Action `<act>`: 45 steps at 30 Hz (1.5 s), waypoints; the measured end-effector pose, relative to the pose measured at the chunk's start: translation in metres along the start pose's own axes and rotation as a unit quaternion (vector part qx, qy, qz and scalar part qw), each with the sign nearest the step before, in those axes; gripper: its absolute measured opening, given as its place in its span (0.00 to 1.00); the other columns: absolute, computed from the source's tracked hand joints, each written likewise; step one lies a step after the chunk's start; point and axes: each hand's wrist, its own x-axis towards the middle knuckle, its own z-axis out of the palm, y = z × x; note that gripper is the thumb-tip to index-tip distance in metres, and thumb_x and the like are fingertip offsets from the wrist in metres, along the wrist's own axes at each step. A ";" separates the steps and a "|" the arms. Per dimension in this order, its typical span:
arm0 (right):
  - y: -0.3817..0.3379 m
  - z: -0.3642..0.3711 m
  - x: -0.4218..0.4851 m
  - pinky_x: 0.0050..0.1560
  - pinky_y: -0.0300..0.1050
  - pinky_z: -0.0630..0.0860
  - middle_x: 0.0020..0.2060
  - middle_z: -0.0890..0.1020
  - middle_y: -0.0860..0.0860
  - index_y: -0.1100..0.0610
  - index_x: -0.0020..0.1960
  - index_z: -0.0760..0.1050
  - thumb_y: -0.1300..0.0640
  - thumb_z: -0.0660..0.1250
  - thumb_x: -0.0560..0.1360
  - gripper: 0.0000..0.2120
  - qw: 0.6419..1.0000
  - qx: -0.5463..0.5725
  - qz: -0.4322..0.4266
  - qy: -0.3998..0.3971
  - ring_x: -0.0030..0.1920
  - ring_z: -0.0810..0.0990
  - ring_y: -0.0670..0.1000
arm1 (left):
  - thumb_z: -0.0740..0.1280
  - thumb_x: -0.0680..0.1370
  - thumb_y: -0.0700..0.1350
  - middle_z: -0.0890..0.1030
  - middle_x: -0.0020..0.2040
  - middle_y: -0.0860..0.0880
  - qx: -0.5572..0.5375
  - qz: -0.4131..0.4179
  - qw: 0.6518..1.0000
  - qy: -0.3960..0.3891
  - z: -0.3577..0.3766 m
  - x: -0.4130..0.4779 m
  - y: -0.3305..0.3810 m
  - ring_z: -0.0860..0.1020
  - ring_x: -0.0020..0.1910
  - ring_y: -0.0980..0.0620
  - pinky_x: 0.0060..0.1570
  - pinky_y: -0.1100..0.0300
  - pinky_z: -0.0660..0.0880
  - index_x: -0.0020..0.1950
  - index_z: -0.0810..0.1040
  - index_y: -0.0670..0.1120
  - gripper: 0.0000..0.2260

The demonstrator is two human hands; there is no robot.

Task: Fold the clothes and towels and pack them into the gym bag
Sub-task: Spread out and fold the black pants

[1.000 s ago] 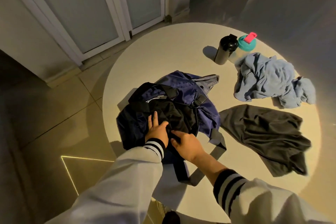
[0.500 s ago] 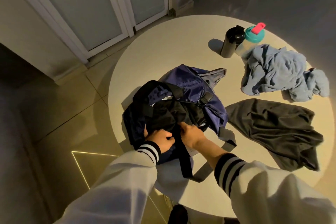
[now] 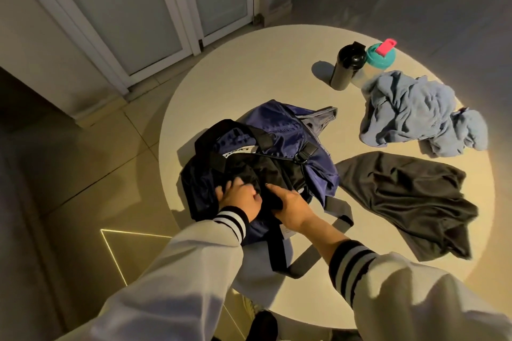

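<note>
- Plainly, the round desk (image 3: 249,69) serves as the sorting surface: the bag sits at its near edge within easy reach, and the loose laundry lies further to the right.
- The navy gym bag (image 3: 279,130) lies slumped on its side toward the near-left of the desk. Its mouth faces the person, probably so cloth can be pushed straight in. One dark strap (image 3: 279,246) hangs over the desk's edge.
- A dark grey garment (image 3: 401,196) is spread out loosely just right of the bag, unfolded. It looks like the next piece to fold.
- A light blue towel (image 3: 410,113) lies crumpled beyond it, apart from the bag and not yet folded.
- A black garment (image 3: 266,171) is bunched at the bag's opening, partly inside, which suggests packing is only beginning.
- The left hand (image 3: 239,196) curls its fingers into that black cloth, seemingly pressing it down into the bag.
- The right hand (image 3: 291,206) grips a fold of the same cloth just beside the left, likely tucking it past the rim.
- A black bottle (image 3: 345,69) and a teal-lidded shaker (image 3: 379,55) stand upright and touching at the far side, clear of the folding space.
</note>
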 end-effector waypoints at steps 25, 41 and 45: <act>0.002 0.008 0.007 0.68 0.48 0.69 0.63 0.79 0.57 0.54 0.74 0.71 0.62 0.64 0.78 0.24 0.997 0.057 -0.025 0.051 0.65 0.75 0.59 | 0.58 0.83 0.45 0.70 0.73 0.55 -0.132 0.102 0.981 0.099 0.024 -0.021 -0.021 0.66 0.71 0.51 0.71 0.54 0.62 0.72 0.73 0.52 0.17; 0.050 -0.013 -0.030 0.62 0.48 0.70 0.55 0.78 0.56 0.51 0.66 0.77 0.48 0.60 0.83 0.16 0.978 0.110 0.118 0.131 0.59 0.73 0.57 | 0.62 0.81 0.57 0.63 0.78 0.57 -0.077 0.074 0.992 -0.065 0.051 -0.036 0.029 0.63 0.76 0.55 0.77 0.46 0.38 0.70 0.74 0.52 0.19; 0.028 -0.027 -0.011 0.65 0.50 0.74 0.59 0.78 0.56 0.52 0.66 0.77 0.50 0.63 0.82 0.15 0.948 0.278 0.105 0.113 0.57 0.79 0.54 | 0.63 0.82 0.54 0.80 0.62 0.42 -0.242 -0.036 0.970 0.004 0.048 -0.026 0.033 0.75 0.65 0.40 0.65 0.49 0.69 0.66 0.76 0.44 0.18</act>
